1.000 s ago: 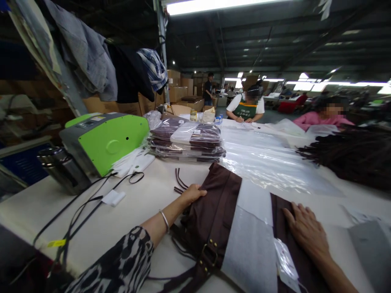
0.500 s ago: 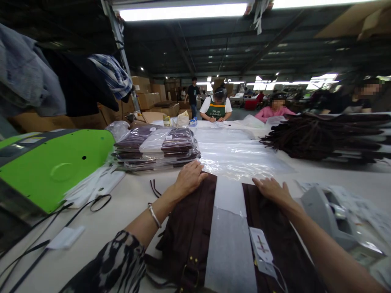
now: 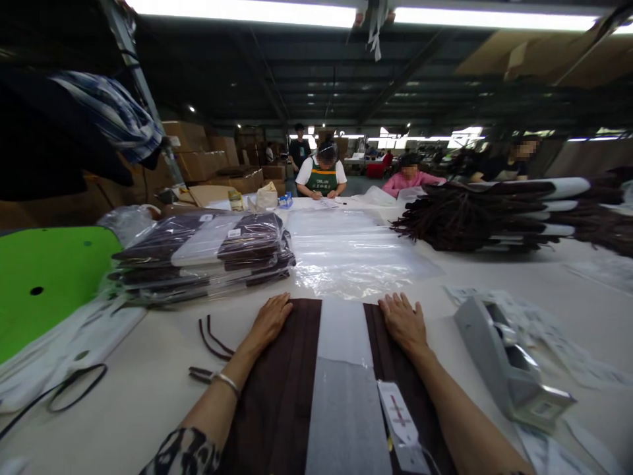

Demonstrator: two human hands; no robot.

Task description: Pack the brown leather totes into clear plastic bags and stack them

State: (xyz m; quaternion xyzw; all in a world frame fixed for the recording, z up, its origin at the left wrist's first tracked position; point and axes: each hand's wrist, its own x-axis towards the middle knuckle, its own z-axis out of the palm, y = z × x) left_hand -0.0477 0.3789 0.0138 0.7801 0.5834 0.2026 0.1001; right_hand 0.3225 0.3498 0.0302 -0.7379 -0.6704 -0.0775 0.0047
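A dark brown folded fabric piece (image 3: 281,389), with a whitish paper-like strip (image 3: 343,396) down its middle, lies flat on the table before me. My left hand (image 3: 271,321) rests at its far left corner, fingers stretched out. At the far right corner lies my right hand (image 3: 404,322), palm down with the fingers spread. Neither hand grips anything. On the right half of the fabric is a white hang tag (image 3: 398,414) with a red mark and a string. Dark cords (image 3: 212,336) stick out beside my left forearm.
Plastic-wrapped brown bundles (image 3: 202,254) are stacked at left, near a green machine (image 3: 59,284). Clear plastic bags (image 3: 353,254) lie ahead. A grey tape dispenser (image 3: 509,363) and a brown fabric pile (image 3: 484,214) are at right. A person in a green apron (image 3: 321,178) works across the table.
My left hand has slid outward and nearer along the fabric's far edge. My right hand now lies flatter at the right corner. The view has turned to the right.
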